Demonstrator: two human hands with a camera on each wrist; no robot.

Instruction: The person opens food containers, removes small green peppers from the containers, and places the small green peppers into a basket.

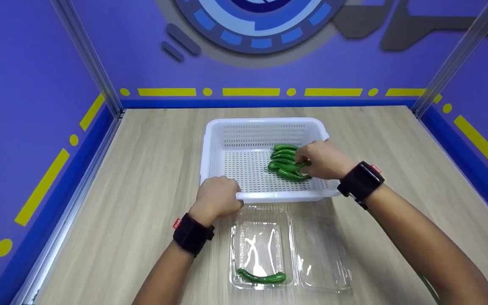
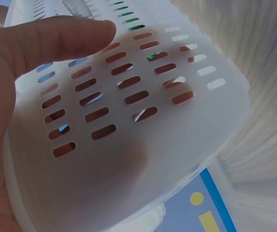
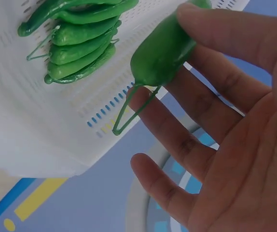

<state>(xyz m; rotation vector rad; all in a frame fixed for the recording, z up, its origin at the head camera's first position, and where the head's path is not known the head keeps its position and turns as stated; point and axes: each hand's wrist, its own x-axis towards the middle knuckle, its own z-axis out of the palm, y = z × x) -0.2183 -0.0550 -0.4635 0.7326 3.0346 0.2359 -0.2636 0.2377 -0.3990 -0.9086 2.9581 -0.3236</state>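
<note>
A white slotted plastic basket (image 1: 275, 195) stands on the table, with several green chili peppers (image 1: 284, 161) lying side by side in its right half. My left hand (image 1: 219, 195) grips the front left corner of the rim, its thumb lying along the slotted wall (image 2: 143, 135) in the left wrist view. Over the basket's right side, my right hand (image 1: 328, 160) pinches one green chili pepper (image 3: 160, 55) between thumb and fingers. A thin green loop hangs from that pepper's end. In front of the basket, an open clear plastic clamshell box (image 1: 236, 245) contains one curved green chili pepper (image 1: 263, 278).
The clamshell's clear lid (image 1: 322, 254) lies flat to the right of its base. Beneath everything is a light wood-grain table (image 1: 155, 156). Blue-purple panels (image 1: 142, 72) with yellow marks enclose the back and sides.
</note>
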